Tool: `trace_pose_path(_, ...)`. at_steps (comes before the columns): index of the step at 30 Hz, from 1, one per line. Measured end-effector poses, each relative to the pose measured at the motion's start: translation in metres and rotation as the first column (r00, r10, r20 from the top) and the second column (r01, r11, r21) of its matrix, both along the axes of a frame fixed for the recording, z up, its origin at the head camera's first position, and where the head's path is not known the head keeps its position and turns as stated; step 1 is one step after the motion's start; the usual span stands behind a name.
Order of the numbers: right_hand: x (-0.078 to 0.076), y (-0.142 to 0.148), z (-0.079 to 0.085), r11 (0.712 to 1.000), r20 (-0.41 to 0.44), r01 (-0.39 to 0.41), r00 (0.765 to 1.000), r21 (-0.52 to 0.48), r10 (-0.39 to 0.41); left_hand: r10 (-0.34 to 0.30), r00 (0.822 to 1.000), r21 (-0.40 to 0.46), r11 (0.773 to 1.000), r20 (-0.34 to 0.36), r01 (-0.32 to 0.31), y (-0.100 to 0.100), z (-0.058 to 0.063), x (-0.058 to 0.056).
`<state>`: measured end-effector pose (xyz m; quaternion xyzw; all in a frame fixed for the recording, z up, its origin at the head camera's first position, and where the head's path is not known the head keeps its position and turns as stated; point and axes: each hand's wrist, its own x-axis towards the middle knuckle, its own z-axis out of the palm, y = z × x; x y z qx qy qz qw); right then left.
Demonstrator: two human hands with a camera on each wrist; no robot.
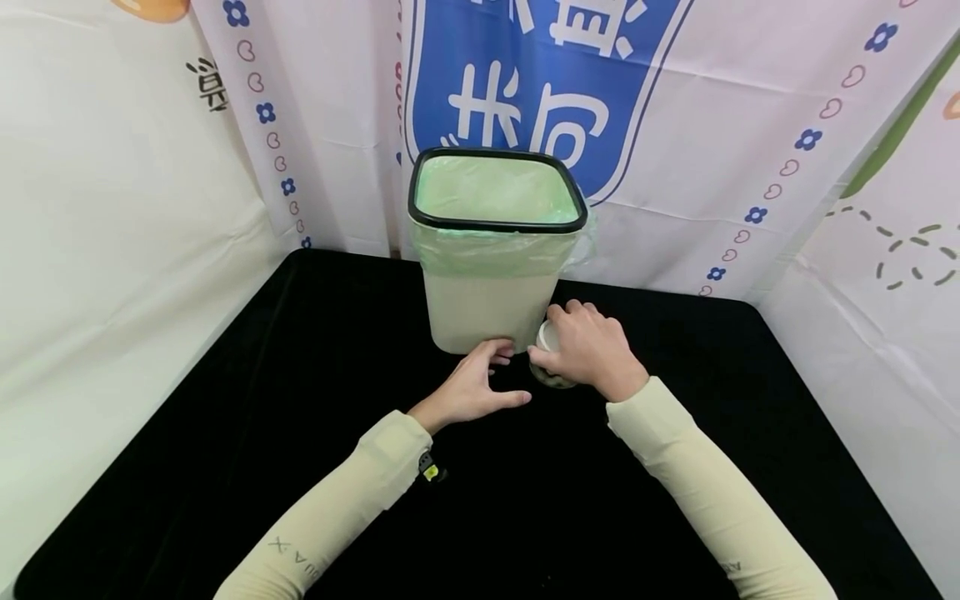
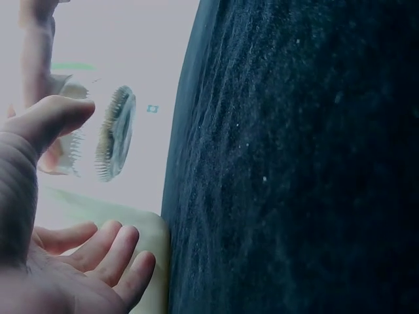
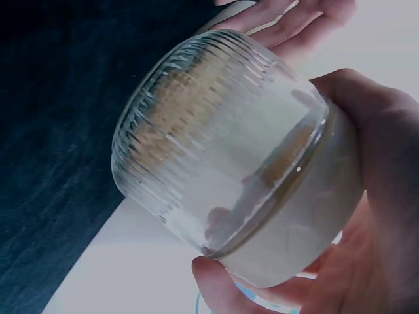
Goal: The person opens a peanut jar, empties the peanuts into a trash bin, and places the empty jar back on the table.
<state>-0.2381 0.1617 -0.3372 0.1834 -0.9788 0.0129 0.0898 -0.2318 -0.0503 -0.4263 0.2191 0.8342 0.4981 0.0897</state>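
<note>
My right hand (image 1: 592, 346) grips a ribbed clear glass jar (image 3: 196, 131) by its white lid (image 3: 301, 209), thumb and fingers spread around the lid's side. Something brownish shows at the jar's base end through the glass. In the head view the hand covers much of the jar, which is beside the lower right corner of a cream bin (image 1: 491, 308). My left hand (image 1: 476, 387) is held in front of the bin with thumb and fingers apart and nothing between them. Its fingers (image 2: 121, 252) overlap the bin in the left wrist view.
The bin has a black rim (image 1: 498, 226) and a pale green plastic liner (image 1: 487, 254) folded over it. It stands toward the back of a black-covered table (image 1: 225, 400). White printed curtains (image 1: 330, 108) rise behind and at both sides.
</note>
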Motion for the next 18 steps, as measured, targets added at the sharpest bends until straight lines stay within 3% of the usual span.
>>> trace_pose_path(6, 0.005, -0.008, 0.006, 1.0, -0.011, -0.021, 1.0, 0.002, 0.021, -0.002, 1.0, 0.036, 0.999, 0.019, 0.001, 0.004, 0.0, 0.0)
trace_pose_path(18, 0.011, -0.024, 0.012, 0.998, -0.018, -0.056, 0.998, -0.016, 0.056, -0.016, 1.0, 0.065, 0.998, -0.015, 0.017, 0.015, 0.003, 0.003)
